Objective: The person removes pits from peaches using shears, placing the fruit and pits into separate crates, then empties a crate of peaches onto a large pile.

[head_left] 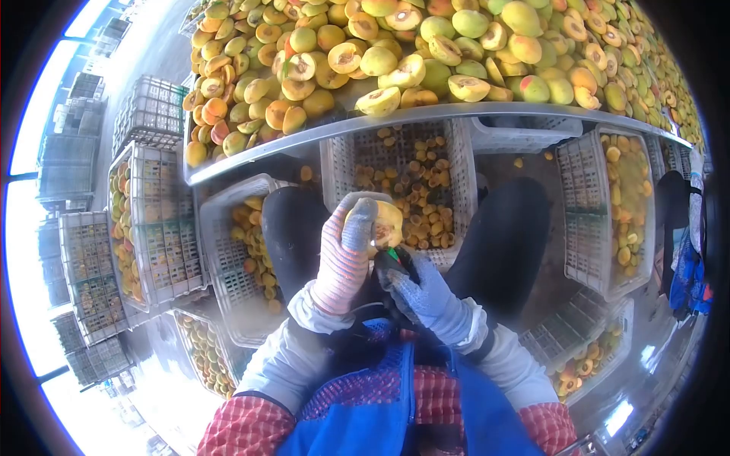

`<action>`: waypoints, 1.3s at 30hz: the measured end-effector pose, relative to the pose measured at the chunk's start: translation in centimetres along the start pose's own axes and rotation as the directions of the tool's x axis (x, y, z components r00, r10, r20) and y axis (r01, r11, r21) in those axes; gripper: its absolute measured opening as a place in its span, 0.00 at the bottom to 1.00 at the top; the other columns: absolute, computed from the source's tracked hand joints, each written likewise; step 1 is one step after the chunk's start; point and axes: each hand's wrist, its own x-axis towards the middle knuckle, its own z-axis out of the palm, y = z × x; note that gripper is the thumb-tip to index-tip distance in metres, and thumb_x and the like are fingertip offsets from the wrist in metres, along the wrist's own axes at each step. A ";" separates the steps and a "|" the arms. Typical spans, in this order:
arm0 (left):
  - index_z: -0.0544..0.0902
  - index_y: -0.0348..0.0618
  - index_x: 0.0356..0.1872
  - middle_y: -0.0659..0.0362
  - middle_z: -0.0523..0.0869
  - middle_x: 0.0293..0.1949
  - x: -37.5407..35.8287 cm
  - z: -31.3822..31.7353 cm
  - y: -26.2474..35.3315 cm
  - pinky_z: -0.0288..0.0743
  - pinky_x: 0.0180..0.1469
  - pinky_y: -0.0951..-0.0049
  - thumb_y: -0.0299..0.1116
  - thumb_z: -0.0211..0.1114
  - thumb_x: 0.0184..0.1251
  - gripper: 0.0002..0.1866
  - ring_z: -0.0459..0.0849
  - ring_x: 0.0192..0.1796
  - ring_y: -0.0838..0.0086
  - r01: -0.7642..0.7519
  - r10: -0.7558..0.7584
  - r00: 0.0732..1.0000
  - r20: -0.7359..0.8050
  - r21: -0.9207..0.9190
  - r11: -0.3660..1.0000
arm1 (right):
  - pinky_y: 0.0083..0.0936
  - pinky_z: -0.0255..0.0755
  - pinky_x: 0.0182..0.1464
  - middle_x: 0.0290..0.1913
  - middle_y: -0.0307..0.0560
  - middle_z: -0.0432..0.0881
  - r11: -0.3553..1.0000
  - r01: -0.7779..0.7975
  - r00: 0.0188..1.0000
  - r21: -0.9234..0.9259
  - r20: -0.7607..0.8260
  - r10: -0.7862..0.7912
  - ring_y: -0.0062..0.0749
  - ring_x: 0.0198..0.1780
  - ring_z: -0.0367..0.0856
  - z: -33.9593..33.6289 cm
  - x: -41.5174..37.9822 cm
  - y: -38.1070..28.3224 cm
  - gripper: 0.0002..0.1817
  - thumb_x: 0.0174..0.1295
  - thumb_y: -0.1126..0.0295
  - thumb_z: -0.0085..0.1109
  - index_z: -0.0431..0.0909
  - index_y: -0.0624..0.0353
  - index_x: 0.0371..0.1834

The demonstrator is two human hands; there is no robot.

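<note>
My left hand (344, 254), in a striped knit glove, is closed around a yellow peach half (389, 222) and holds it up between my knees. The cut face of the peach is turned toward the right. My right hand (432, 295), in a grey-blue glove, grips a black-handled knife (391, 270) with a green part near its tip. That tip meets the lower edge of the peach half; its blade is hidden. Just beyond my hands, a white crate (334, 163) on the floor holds many small peach pieces.
A metal-rimmed table (319, 144) heaped with halved peaches (471, 45) spans the far side. Crates with peaches stand at the left (217, 228) and right (582, 220) of my legs. Stacked crates (163, 220) rise further left. Someone in blue clothing (688, 270) is at the right edge.
</note>
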 end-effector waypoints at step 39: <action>0.79 0.43 0.42 0.59 0.83 0.33 0.9 -0.7 -2.9 0.78 0.40 0.72 0.53 0.60 0.66 0.21 0.83 0.36 0.74 0.320 -0.403 0.914 -0.056 -0.513 0.797 | 0.19 0.63 0.16 0.19 0.36 0.66 0.273 -0.623 0.655 0.733 0.680 -0.330 0.16 0.13 0.63 -1.3 2.0 2.1 0.22 0.73 0.48 0.40 0.68 0.59 0.38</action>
